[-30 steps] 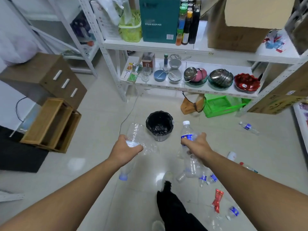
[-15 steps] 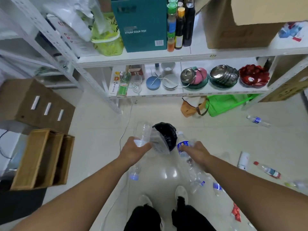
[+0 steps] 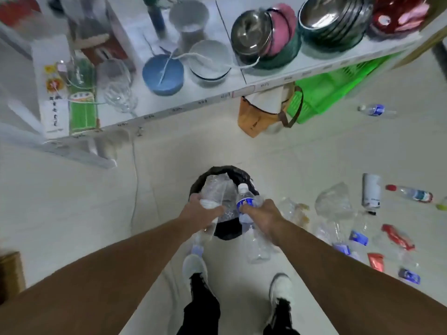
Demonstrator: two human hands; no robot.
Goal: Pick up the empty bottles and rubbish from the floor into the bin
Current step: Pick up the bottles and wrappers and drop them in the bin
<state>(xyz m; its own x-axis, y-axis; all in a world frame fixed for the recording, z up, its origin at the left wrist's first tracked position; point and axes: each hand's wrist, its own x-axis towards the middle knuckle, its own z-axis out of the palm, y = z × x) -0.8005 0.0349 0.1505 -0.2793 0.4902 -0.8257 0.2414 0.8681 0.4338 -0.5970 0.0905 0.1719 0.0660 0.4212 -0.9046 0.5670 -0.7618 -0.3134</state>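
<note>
A black-lined bin stands on the floor right in front of my feet. My left hand grips clear empty bottles held over the bin's mouth, one hanging down with a blue cap. My right hand holds several clear bottles, one with a blue label and white cap over the bin's right rim. More bottles, a clear bag, a white can and red wrappers lie scattered on the floor to the right.
A low white shelf with bowls, pots and glasses juts out just beyond the bin. Under it sit an orange bag and a green basket. A white cable runs down the floor at left. My shoes are close behind the bin.
I have stepped up to the bin and leaned over it. Both hands with their bottles moved from in front of the bin to above its opening.
</note>
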